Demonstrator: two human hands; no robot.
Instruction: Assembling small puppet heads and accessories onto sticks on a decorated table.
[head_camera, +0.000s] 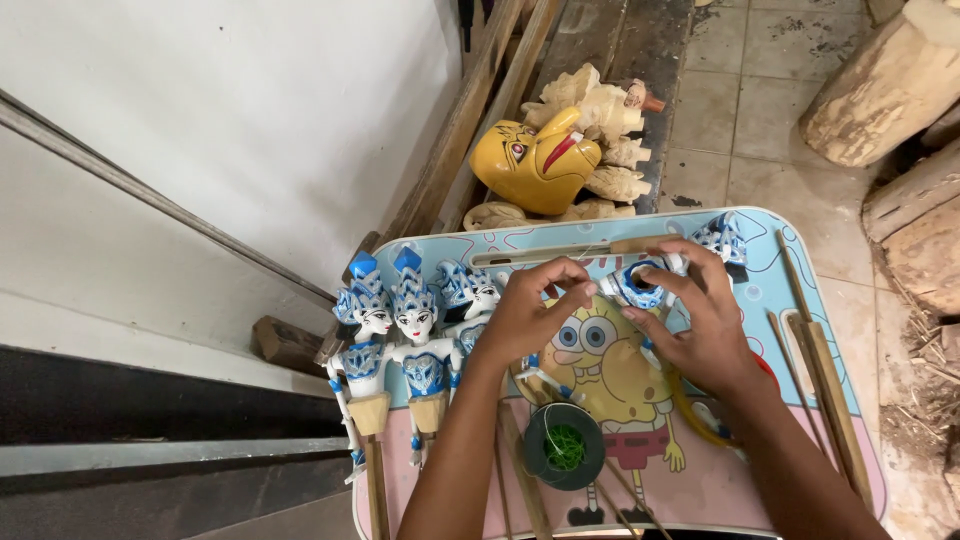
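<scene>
Tray (800, 250): centre and lower right of the frame.
Puppets (400, 330): on the tray's left edge, side by side.
Spool (563, 445): on the tray, bottom centre.
Mask (535, 160): above the tray, before carvings (610, 120).
Logs (890, 90): upper right.

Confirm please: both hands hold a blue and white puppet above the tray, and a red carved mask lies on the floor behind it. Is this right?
Not quite. The carved mask is yellow, not red, as the head view shows. The rest stands: left hand and right hand hold the blue and white puppet above the tray.
</scene>
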